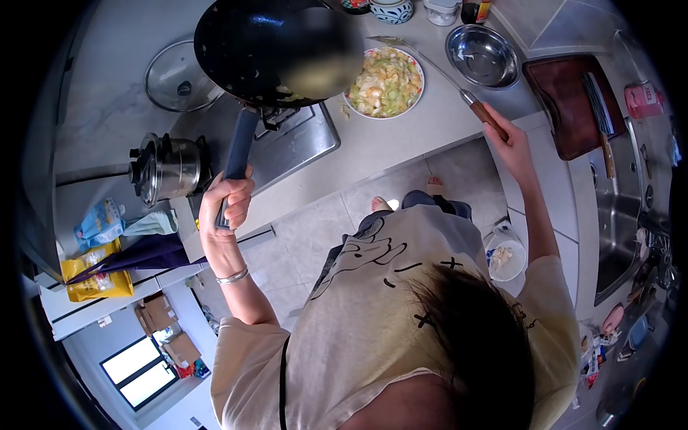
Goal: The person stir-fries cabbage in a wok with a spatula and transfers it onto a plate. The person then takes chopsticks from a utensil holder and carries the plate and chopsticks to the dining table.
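Observation:
My left hand [227, 201] is closed around the grey handle of a black wok [247, 54]. The wok is raised over the stove, with its right side close to a plate. A few bits of food cling to its dark inside, and part of it is blurred. Cooked pale green and yellowish food [387, 82] fills the plate [421, 89] on the counter. In my right hand [510, 140] is the wooden handle of a long metal spatula [437, 70]. Its blade points left, just behind the plate.
A metal bowl [481, 57] stands right of the plate. Farther right are a brown cutting board [562, 107], a knife [598, 107] and the sink [616, 229]. At left are a glass lid [179, 79] and a steel pot [175, 168]. Below the counter hangs a waste bag [507, 261].

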A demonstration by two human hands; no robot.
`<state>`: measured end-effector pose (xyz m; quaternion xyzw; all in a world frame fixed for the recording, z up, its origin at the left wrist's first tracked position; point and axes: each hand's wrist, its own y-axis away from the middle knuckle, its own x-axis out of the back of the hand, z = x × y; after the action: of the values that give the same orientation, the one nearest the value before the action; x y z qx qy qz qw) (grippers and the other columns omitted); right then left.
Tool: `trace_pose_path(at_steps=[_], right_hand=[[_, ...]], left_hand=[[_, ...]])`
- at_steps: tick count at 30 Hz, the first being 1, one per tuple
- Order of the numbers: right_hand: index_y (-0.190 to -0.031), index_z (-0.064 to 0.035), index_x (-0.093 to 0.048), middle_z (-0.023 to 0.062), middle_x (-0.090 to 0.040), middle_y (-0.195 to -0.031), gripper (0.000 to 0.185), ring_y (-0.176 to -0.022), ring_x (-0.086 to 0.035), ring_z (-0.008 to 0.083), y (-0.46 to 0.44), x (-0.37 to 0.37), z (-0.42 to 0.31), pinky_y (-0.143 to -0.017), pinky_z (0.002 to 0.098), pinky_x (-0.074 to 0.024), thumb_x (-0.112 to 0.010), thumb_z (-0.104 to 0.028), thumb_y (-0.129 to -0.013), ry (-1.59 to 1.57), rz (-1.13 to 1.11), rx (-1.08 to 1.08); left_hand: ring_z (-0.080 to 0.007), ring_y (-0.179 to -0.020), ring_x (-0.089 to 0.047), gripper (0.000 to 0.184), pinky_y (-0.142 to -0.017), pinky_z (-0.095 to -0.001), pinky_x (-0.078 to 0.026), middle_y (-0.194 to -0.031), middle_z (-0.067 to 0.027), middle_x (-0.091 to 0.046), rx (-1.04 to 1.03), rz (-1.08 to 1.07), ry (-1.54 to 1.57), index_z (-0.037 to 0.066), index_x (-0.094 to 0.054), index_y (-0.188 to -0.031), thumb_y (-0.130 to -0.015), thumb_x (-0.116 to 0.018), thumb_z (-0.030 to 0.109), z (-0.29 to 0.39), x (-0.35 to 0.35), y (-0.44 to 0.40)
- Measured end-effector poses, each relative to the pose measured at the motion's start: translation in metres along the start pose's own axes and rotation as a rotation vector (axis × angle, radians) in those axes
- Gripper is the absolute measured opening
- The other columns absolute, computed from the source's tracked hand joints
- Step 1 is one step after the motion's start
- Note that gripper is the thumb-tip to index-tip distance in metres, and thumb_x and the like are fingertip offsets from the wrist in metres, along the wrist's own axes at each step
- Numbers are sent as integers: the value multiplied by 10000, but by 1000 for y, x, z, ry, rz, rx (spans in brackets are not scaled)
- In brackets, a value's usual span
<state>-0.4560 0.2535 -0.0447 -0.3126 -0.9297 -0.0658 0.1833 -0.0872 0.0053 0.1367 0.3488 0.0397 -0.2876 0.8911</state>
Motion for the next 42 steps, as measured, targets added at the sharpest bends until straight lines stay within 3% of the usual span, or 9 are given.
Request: trace_pose_path(at_steps=[3, 18, 24, 32, 42], right_hand=[[-1198, -107, -518, 74, -638, -953, 373, -778, -507, 42, 1, -5, 12, -710, 192, -413, -582, -117, -831, 10, 60, 92], [-1187, -126, -526, 143, -629, -951, 366, -713, -581, 112, 22, 8, 0, -673, 223, -432, -584, -147, -826, 174, 27, 104], [-1184, -131, -530, 134, -631, -832, 363, -620, -509, 114, 14, 13, -24, -626, 222, -415, -583, -147, -826, 170, 63, 79], [-1192, -130, -527, 98, -633, -837, 365, -656, -486, 72, -1, -4, 6, -646, 209, -412, -577, -126, -830, 55, 35, 97], [-1186, -94, -527, 105, -645, -918, 360, -717, -531, 86, 17, 9, -13, -693, 205, -417, -585, -134, -833, 61, 41, 50]], left_hand=[[-39, -303, -299, 136, -244, -174, -214, -512, 11, -353, 0, -2, 6, -31, -443, -893, -766, -447, 17, -1, 1, 0], [-34, -306, -296, 95, -244, -169, -201, -514, 11, -353, 2, -4, 28, -21, -435, -857, -768, -436, 12, -3, -4, 4], [-31, -301, -294, 74, -239, -171, -206, -513, 12, -349, -8, -15, 26, -12, -420, -837, -770, -437, 13, -4, -2, 4], [-35, -299, -296, 110, -234, -179, -206, -522, 7, -351, 6, -11, 18, -23, -433, -864, -761, -441, 15, -2, -4, 5], [-33, -312, -304, 145, -249, -174, -205, -531, 7, -361, -6, -2, 9, -39, -446, -896, -762, -444, 16, -1, -9, 7]])
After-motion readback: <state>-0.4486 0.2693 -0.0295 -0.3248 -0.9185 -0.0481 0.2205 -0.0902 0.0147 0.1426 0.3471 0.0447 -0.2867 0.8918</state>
